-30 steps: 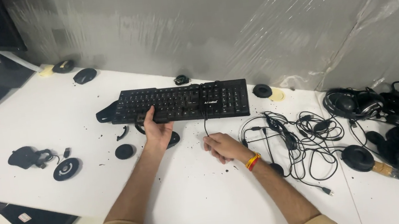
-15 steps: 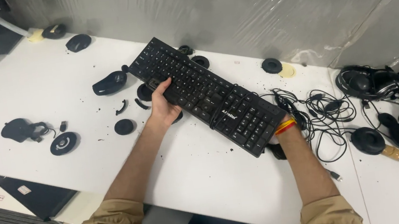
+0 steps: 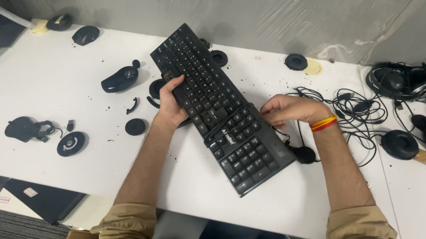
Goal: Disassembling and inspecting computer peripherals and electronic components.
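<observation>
Keyboard [image 3: 220, 110]: black, full-size, lifted over the white desk [image 3: 25, 90]; its long axis runs from 11 o'clock, near the grey wall, down to 5 o'clock, toward my lap.
Desk clutter: a tangle of black cables [image 3: 353, 111] at 3 o'clock of the keyboard, headsets [image 3: 419, 82] further out the same way; a dark mouse [image 3: 119, 80] and loose round ear pads [image 3: 136, 126] at 9 o'clock.
Left hand [image 3: 172, 103]: my fingers are curled shut around the keyboard's left edge, thumb on the keys, gripping it a little above mid-length.
Right hand [image 3: 289, 110]: my fingers are bent, loosely closed at the keyboard's right edge, with the keyboard at 9 o'clock of them; whether they pinch its cord or the edge I cannot tell.
Nearer hand: both meet the keyboard; my left carries the firmer hold.
Change since half a second ago: the keyboard has swung steeper, its near end now closer to me, and my right hand has come out from behind it into view.
</observation>
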